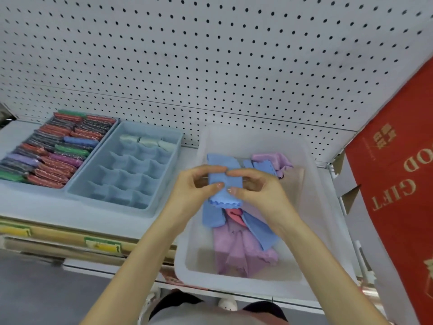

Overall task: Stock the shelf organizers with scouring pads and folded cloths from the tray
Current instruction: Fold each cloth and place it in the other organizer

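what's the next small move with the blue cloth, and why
Probably finish the fold. Both the left hand and right hand pinch the blue cloth above the tray, and its scalloped end hangs loose, likely too long for a slot. Once compact, it could go in the divided organizer, where only the back row holds pale folded cloths.

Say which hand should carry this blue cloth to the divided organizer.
Left, probably: left hand and right hand both pinch the blue cloth, but the left is nearer the divided organizer, left of the tray.
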